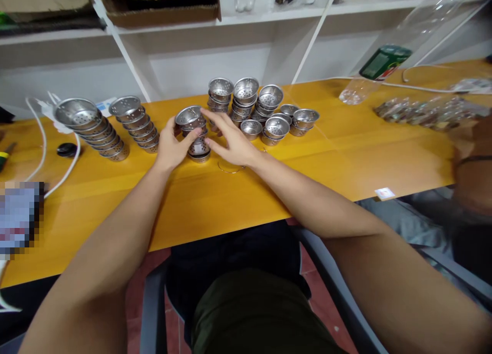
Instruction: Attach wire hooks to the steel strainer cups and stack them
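A stack of small perforated metal cups stands on the table between my hands, leaning slightly. My left hand holds it from the left, thumb across the front and the other fingers partly hidden. From the right, my right hand steadies the same stack, its index finger at the top rim and its thumb by a lower cup. To the left lean two more cup stacks, a taller one and a shorter one. Several further stacks and low cups sit right of my hands.
A thin wire loop lies before the cups. At left are a white cable, a black round object and a blurred-out device. A plastic bottle, bagged small items and another person's arm appear at right.
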A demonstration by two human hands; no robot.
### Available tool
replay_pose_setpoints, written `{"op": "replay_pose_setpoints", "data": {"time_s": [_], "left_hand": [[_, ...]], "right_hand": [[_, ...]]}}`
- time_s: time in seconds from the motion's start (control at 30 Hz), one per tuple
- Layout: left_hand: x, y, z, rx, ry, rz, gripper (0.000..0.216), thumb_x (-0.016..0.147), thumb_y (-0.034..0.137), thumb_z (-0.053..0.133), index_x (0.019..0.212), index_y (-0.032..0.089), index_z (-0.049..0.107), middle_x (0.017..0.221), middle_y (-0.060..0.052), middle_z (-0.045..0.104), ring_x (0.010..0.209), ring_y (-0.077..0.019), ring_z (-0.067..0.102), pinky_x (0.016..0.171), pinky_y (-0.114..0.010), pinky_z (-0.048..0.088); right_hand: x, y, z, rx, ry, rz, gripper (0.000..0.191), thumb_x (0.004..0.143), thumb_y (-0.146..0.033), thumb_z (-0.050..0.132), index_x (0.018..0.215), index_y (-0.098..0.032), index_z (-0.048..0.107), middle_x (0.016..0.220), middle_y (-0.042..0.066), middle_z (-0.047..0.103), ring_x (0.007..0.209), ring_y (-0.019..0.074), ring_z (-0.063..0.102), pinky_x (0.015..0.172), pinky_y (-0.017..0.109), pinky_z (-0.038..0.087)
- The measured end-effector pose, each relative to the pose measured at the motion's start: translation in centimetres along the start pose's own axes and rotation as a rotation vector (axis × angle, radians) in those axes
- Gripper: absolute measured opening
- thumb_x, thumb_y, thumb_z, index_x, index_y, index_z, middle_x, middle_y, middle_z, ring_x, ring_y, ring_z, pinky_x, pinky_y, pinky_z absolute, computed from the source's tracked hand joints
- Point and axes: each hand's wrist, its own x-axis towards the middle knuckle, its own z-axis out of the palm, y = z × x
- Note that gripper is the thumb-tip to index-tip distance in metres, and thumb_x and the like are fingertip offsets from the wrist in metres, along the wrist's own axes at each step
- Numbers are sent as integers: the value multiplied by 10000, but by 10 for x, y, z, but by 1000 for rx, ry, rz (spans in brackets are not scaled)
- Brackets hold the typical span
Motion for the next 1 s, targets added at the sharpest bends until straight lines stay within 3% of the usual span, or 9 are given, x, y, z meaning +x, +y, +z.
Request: {"op": "replay_pose_setpoints", "data": {"time_s": [0.1, 0.27, 0.5, 0.63, 0.77, 1.0], "left_hand": [[-1, -1, 4, -19, -8, -8, 1079, 853, 1085, 903, 1549, 281, 725, 1535, -174, 831, 1517, -467, 818, 1390, -727, 631], [-6, -2, 5, -17, -53, 30, 1236, 758, 1055, 1008, 1668, 307, 634, 1695, -181, 743, 1715, -506, 691, 1493, -716, 542], [-18, -10, 7, -64, -133, 66, 1231, 856, 979, 1001, 1761, 291, 529, 1765, -245, 699, 1668, -500, 741, 1419, -712, 621], [-25, -17, 9, -75, -209, 14, 1290, 804, 900, 1080, 1765, 262, 503, 1728, -261, 722, 1647, -505, 752, 1440, -734, 588], [-26, -17, 13, -35, -227, 13, 1271, 803, 779, 1137, 1770, 244, 510, 1764, -255, 702, 1670, -492, 724, 1472, -707, 557], [-20, -19, 25, -170, -268, 67, 1217, 827, 874, 1091, 1717, 245, 549, 1740, -243, 730, 1655, -478, 747, 1436, -665, 612]], "right_hand": [[1, 1, 2, 23, -10, 30, 717, 1258, -386, 575, 1951, -249, 454, 1980, 187, 534, 1833, 392, 532, 1517, 652, 517], [-2, 6, 2, 72, -6, -2, 738, 1235, -420, 663, 1932, -251, 489, 1952, 204, 541, 1792, 449, 563, 1473, 700, 548], [-1, 4, 3, 105, -2, 24, 517, 1167, -287, 627, 1675, -223, 695, 1712, 209, 700, 1630, 379, 669, 1436, 601, 579], [2, 5, 6, 144, -6, 62, 425, 1164, -395, 733, 1562, -251, 702, 1651, 193, 735, 1557, 360, 703, 1402, 564, 607], [2, 9, 7, 97, 28, 38, 462, 1178, -483, 798, 1552, -220, 731, 1626, 199, 741, 1557, 371, 689, 1410, 552, 588], [5, 26, -3, 43, 40, -27, 573, 1229, -684, 723, 1571, -237, 826, 1478, 174, 755, 1434, 406, 730, 1366, 620, 589]]}}
